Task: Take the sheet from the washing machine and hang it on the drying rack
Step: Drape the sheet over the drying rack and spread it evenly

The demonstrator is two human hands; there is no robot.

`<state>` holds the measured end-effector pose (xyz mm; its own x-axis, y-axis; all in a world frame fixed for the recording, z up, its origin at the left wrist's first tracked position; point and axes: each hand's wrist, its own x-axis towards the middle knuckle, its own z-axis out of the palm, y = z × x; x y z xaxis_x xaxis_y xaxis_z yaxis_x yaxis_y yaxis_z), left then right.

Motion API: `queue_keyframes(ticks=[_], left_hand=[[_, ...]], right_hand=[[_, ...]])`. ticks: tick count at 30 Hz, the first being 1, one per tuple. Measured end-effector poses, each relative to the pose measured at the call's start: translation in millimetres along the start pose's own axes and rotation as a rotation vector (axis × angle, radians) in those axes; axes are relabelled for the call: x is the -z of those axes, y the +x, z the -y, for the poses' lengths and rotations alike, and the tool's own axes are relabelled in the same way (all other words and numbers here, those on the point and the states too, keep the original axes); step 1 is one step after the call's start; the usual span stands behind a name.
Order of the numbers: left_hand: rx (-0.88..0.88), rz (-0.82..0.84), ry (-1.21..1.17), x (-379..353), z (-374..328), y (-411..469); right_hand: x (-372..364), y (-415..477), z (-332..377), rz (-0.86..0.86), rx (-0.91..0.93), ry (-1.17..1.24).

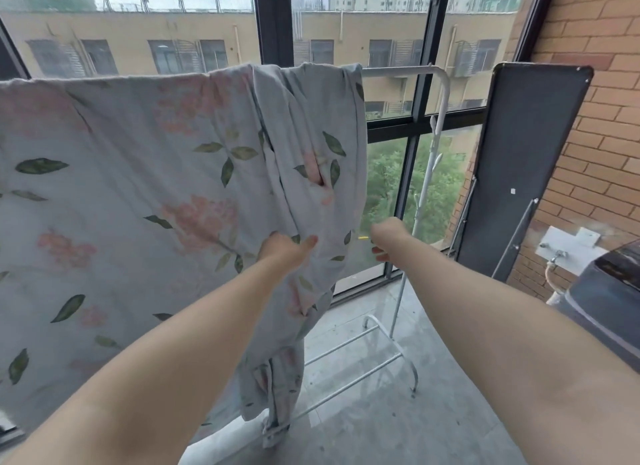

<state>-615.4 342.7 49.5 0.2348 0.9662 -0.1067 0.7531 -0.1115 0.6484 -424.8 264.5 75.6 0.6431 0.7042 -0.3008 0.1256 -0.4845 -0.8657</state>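
Note:
A pale blue sheet [138, 174] printed with pink flowers and green leaves hangs over the top bar of the white drying rack [440, 94]. Its right part is bunched into folds that trail down to the floor. My left hand [285, 250] pinches the bunched fabric at mid height, thumb on the front. My right hand [388, 238] is just past the sheet's right edge, fingers curled; whether it holds the hem I cannot tell. The dark lid of the washing machine [609, 291] shows at the right edge.
Tall dark-framed windows [419, 118] stand right behind the rack. A dark panel [526, 160] leans against the brick wall [595, 84] on the right, with a tap [557, 257] below it. The rack's lower rails [363, 357] stand on the grey tiled floor [381, 423].

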Motion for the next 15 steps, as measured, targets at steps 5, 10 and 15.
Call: queue_keyframes(ticks=[5,10,15], left_hand=[[0.08,-0.008,0.055,-31.6,-21.9,36.9],[0.158,-0.159,0.116,-60.4,-33.6,65.8],[0.217,-0.218,0.167,-74.4,-33.9,67.7]], right_hand=[[1.6,76.7,-4.0,0.042,-0.026,-0.026],[-2.2,151.6,18.3,0.152,0.076,0.144],[-15.1,189.5,31.1,0.352,0.218,0.325]])
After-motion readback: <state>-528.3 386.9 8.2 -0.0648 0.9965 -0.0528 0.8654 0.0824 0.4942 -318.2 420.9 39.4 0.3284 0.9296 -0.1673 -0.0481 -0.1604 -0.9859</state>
